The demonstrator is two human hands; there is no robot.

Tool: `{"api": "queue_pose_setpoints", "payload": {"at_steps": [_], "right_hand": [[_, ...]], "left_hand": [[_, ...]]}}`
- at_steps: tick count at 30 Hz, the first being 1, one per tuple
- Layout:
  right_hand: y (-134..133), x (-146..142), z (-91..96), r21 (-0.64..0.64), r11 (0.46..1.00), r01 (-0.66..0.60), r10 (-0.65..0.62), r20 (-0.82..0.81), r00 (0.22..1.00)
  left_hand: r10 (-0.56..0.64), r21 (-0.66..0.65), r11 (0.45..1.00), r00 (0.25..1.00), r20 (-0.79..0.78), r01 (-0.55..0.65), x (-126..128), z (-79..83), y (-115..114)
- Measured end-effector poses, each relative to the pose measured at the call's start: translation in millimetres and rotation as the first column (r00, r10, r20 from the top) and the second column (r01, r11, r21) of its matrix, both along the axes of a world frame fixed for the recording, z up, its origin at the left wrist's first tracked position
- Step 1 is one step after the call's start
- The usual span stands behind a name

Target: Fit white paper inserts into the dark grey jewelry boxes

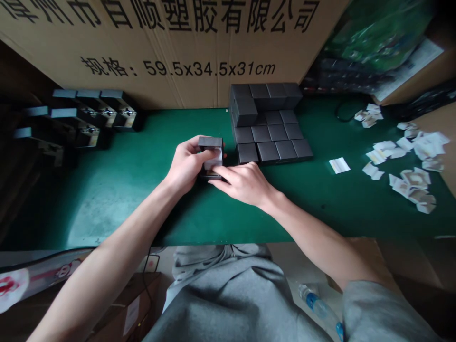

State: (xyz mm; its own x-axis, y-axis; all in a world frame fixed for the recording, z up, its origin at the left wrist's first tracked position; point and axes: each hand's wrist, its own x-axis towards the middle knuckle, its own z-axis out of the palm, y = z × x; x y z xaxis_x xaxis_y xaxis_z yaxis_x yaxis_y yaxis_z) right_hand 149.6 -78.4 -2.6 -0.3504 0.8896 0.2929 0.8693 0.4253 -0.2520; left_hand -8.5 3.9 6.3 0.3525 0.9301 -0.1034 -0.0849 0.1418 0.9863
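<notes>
My left hand (185,164) is wrapped round a small black box (210,141), held over the middle of the green table, with its thumb reaching into the box's open face. Inside the box lies a piece of white paper (213,160), partly hidden by my fingers. From the right, my right hand (245,183) closes on the near end of the same box, its fingertips at the lower edge of the opening. Just beyond that hand sits a block of closed black boxes (272,149), laid in rows, with a second layer at the back and left.
Open black boxes (121,111) stand at the left of the green table (142,156). A large cardboard carton (188,90) walls the back. At the right are a folded white paper (339,165), scattered white paper pieces (415,183) and a green plastic bag (381,35).
</notes>
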Motion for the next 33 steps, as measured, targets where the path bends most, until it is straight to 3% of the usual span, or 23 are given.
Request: {"api": "queue_pose_setpoints", "payload": {"at_steps": [33], "right_hand": [[0.6,0.9,2.1,-0.02,0.999,0.034,-0.033,0.036,0.999]], "left_hand": [[0.001,-0.031,1.0,0.999,0.04,0.0,-0.3,-2.3,1.3]]}}
